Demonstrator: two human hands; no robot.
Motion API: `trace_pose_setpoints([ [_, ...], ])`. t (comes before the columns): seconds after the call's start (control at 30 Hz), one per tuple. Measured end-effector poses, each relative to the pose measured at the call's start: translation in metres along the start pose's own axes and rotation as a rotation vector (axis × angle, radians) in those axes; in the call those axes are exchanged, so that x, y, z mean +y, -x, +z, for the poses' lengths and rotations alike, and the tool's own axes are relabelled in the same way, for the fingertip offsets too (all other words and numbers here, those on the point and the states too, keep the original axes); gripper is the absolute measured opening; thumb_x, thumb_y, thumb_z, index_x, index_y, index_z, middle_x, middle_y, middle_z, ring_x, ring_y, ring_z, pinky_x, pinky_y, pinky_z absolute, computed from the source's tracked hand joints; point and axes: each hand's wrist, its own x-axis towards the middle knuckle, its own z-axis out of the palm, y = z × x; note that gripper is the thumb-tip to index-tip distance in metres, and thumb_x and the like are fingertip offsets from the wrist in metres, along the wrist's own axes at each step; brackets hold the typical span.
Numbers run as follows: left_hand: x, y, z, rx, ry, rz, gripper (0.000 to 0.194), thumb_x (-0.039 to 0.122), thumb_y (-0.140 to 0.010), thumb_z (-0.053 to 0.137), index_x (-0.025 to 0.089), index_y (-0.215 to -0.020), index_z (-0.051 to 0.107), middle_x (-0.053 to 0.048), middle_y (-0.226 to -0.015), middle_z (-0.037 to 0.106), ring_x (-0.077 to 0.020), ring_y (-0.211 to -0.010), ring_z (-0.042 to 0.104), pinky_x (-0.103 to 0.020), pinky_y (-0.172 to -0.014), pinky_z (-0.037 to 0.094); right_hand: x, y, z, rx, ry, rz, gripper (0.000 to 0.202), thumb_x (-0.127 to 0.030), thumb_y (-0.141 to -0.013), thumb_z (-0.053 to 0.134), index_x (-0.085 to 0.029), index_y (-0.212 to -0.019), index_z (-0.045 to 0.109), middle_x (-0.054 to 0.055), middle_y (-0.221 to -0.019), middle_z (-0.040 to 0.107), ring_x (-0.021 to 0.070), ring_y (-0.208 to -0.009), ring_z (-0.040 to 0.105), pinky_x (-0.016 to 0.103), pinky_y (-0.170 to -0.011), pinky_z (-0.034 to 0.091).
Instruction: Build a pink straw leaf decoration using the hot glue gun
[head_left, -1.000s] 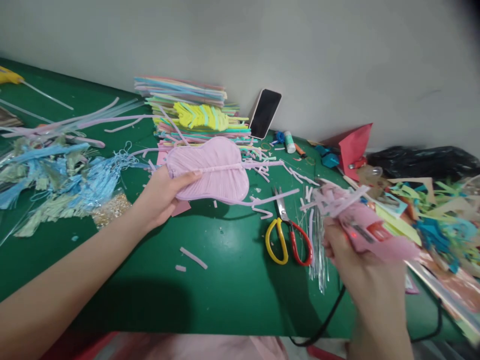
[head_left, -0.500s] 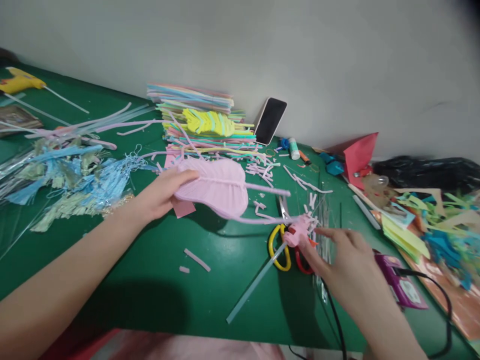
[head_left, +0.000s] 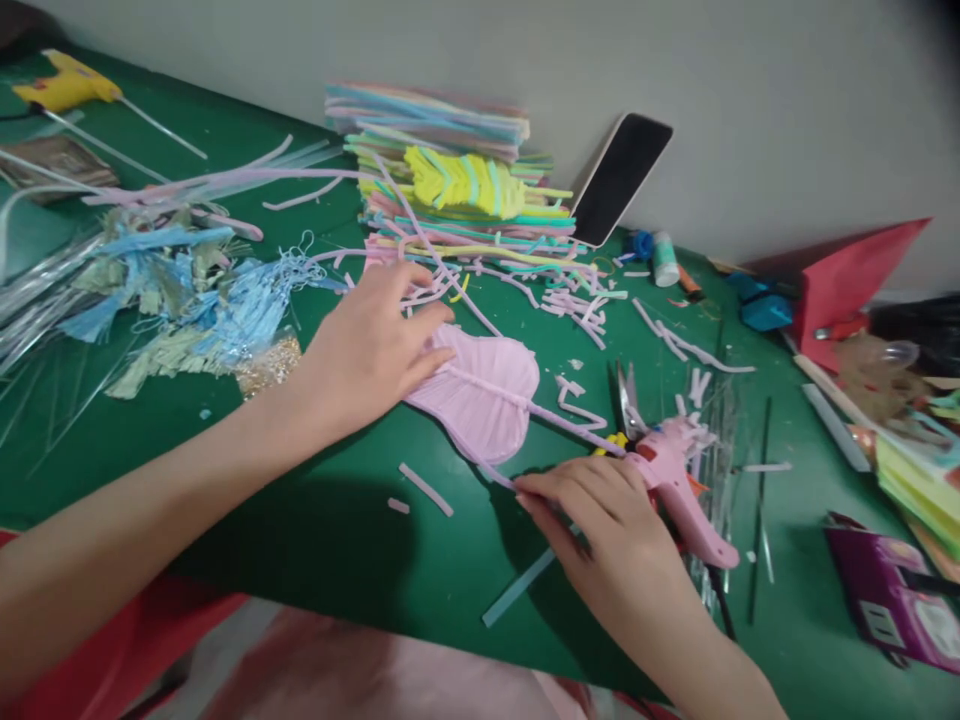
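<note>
A pale pink leaf-shaped piece made of pipe cleaners (head_left: pixel 491 385) is low over the green table, with a ridge along its middle and two long tails at its right end. My left hand (head_left: pixel 367 345) grips its left end, the thumb and fingers on that edge. My right hand (head_left: pixel 607 530) pinches the lower tail, a lilac pipe cleaner (head_left: pixel 491 473), between thumb and fingertips. The upper tail reaches a pink glue gun (head_left: pixel 686 500) lying just beyond my right hand. Scissors (head_left: pixel 626 400) lie partly hidden beneath the gun.
Bundled pipe cleaners (head_left: pixel 442 120) and a yellow chevron piece (head_left: pixel 461 183) lie at the back, beside a leaning phone (head_left: pixel 626 180). Blue tassels (head_left: pixel 255 310) and a yellow glue gun (head_left: pixel 71 82) are on the left. A purple box (head_left: pixel 896 595) sits at right. Pipe-cleaner scraps (head_left: pixel 426 490) are scattered about.
The leaf-shaped piece has come lower, nearer the table. My right hand has left the glue gun and now pinches the lower tail. The gun has turned, and the view has shifted.
</note>
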Motion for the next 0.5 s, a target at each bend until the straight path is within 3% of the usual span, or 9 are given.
trace_pose_setpoints([
  [0.07, 0.001, 0.007, -0.001, -0.086, 0.074, 0.280, 0.020, 0.029, -0.092, 0.054, 0.018, -0.100, 0.069, -0.010, -0.111, 0.062, -0.0253, -0.107, 0.055, -0.040, -0.097, 0.041, -0.002, -0.003, -0.003, -0.025, 0.025, -0.029, 0.011, -0.012, -0.089, 0.059, -0.018, -0.095, 0.065, 0.002, -0.080, 0.068, 0.0167, -0.076, 0.059, 0.033, -0.074, 0.041],
  [0.13, 0.000, 0.012, 0.004, -0.189, 0.197, 0.431, 0.018, 0.025, -0.093, 0.053, 0.019, -0.098, 0.069, -0.008, -0.104, 0.065, -0.0216, -0.101, 0.056, -0.036, -0.094, 0.042, -0.004, -0.006, -0.006, -0.057, 0.040, -0.046, 0.012, -0.013, -0.090, 0.059, -0.019, -0.097, 0.066, 0.002, -0.079, 0.068, 0.0165, -0.074, 0.058, 0.034, -0.074, 0.041],
  [0.3, -0.008, 0.013, 0.023, -0.336, 0.366, 0.456, 0.013, 0.018, -0.091, 0.057, 0.017, -0.091, 0.070, -0.006, -0.096, 0.066, -0.0192, -0.096, 0.054, -0.032, -0.089, 0.040, -0.010, -0.010, -0.006, -0.091, 0.044, -0.040, 0.010, -0.012, -0.090, 0.060, -0.019, -0.095, 0.066, 0.001, -0.078, 0.067, 0.0154, -0.073, 0.058, 0.032, -0.074, 0.040],
  [0.5, -0.009, 0.013, 0.027, -0.340, 0.318, 0.479, 0.013, 0.016, -0.090, 0.057, 0.018, -0.083, 0.068, -0.004, -0.085, 0.065, -0.0197, -0.089, 0.051, -0.033, -0.082, 0.037, -0.012, -0.010, -0.003, -0.174, 0.021, -0.035, 0.011, -0.012, -0.089, 0.061, -0.018, -0.096, 0.067, 0.002, -0.080, 0.067, 0.0168, -0.076, 0.058, 0.034, -0.073, 0.039],
])
